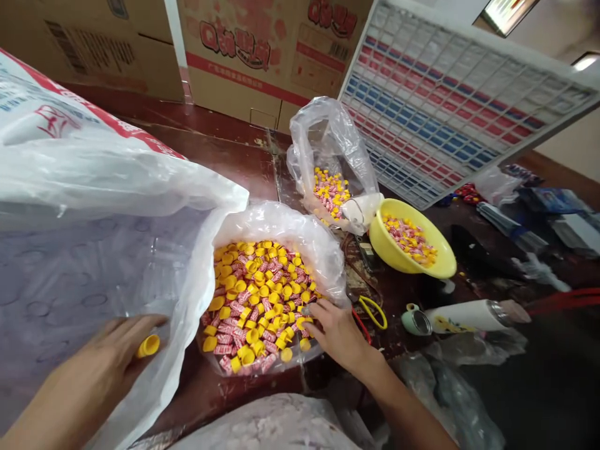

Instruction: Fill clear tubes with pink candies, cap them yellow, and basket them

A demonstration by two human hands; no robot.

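Note:
My left hand (110, 356) is at the mouth of a large white sack (197, 275), with a yellow cap (149, 345) held at the thumb side. Clear plastic containers (164, 256) show inside the sack. My right hand (340, 328) reaches over the right edge of a clear plastic bag (323, 247) full of yellow caps and small red-and-white wrapped pieces (229, 328). Its thumb and fingers close around a yellow-capped piece (302, 322), partly hidden by the fingers.
Behind stand another plastic bag (328, 122) of such pieces, a yellow bowl (398, 262) and a white wire rack (422, 106). Yellow-handled scissors (374, 312) and a white bottle (469, 317) lie to the right. Cardboard boxes (234, 90) line the back.

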